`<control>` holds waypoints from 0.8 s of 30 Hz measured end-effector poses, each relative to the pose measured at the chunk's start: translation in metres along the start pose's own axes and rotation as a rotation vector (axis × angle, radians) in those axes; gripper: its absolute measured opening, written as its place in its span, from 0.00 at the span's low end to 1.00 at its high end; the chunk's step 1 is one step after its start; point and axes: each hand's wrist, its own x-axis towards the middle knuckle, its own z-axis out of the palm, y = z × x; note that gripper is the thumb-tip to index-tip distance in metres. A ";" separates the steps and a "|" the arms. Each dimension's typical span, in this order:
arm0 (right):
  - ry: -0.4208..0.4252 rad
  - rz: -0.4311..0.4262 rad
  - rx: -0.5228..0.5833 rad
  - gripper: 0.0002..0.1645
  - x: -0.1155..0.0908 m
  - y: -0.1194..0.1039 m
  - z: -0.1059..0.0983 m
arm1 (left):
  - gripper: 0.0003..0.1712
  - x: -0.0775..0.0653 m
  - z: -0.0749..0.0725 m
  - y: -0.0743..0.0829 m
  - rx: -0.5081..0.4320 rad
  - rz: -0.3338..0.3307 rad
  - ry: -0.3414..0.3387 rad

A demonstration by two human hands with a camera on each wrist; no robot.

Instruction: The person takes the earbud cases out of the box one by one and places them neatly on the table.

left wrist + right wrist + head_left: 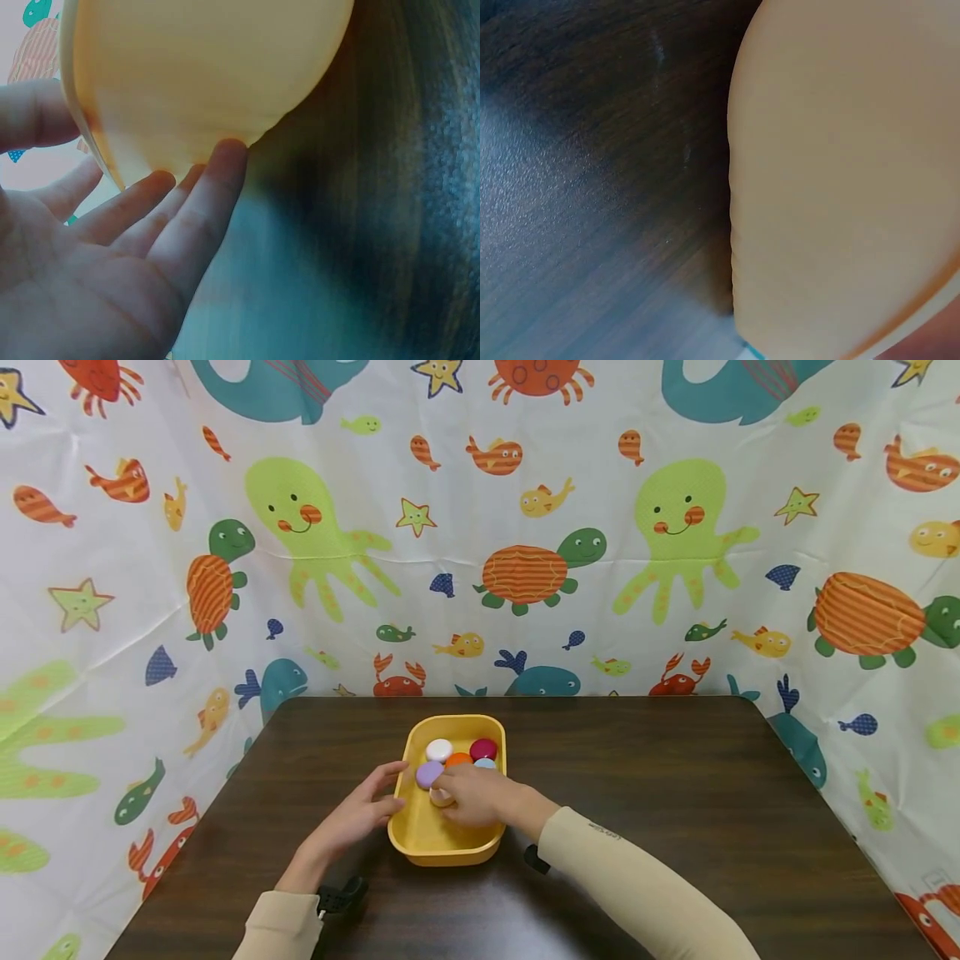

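A yellow tray (427, 837) stands on the table, and its outer wall fills much of the left wrist view. My left hand (367, 806) holds its left side, thumb over the rim and fingertips (229, 154) against the outside wall. Inside the tray my right hand (476, 795) reaches down with curled fingers at a cream-coloured round disc (442, 797), partly hidden by them. Close by lie smooth discs: white (438, 750), purple (429, 775), orange (458, 759), dark red (483, 749) and light blue (485, 763). The tray wall (840, 172) blocks most of the right wrist view.
The dark wooden table (645, 777) extends to both sides of the tray. Behind it hangs a white curtain (457, 643) printed with sea animals. Dark wrist straps (341, 894) show near the sleeves.
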 end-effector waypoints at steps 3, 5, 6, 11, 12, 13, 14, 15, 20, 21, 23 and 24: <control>0.005 -0.004 -0.008 0.23 0.000 0.000 0.000 | 0.36 0.000 0.000 0.000 0.001 -0.001 0.000; 0.011 -0.010 -0.003 0.20 0.000 0.000 0.000 | 0.36 -0.001 0.001 0.001 0.004 -0.002 0.002; 0.013 -0.013 0.000 0.18 0.000 -0.001 0.000 | 0.36 -0.001 0.000 0.001 0.005 -0.003 0.004; 0.018 -0.021 -0.009 0.17 0.002 -0.005 0.000 | 0.36 -0.002 0.000 0.002 0.005 -0.005 0.006; 0.017 -0.018 -0.016 0.18 0.002 -0.006 0.000 | 0.36 -0.002 0.000 0.002 0.004 -0.005 0.004; 0.017 -0.017 -0.023 0.19 0.003 -0.007 0.001 | 0.36 -0.003 0.000 0.002 0.005 -0.005 0.003; 0.016 -0.015 -0.029 0.20 0.003 -0.008 0.002 | 0.36 -0.003 0.000 0.002 0.006 -0.005 0.002; 0.016 -0.014 -0.033 0.20 0.003 -0.008 0.003 | 0.36 -0.003 0.000 0.002 0.005 -0.006 0.000; 0.014 -0.012 -0.037 0.17 0.005 -0.008 0.006 | 0.36 -0.002 0.000 0.001 0.004 -0.001 -0.002; 0.012 -0.005 -0.028 0.16 0.005 -0.008 0.006 | 0.36 -0.002 0.000 0.001 0.003 0.001 -0.003; 0.006 0.017 0.000 0.17 0.006 -0.007 0.007 | 0.36 -0.002 0.000 0.001 0.005 0.002 -0.001; 0.004 0.029 0.018 0.17 0.006 -0.007 0.007 | 0.35 -0.002 0.000 0.001 0.006 0.002 0.001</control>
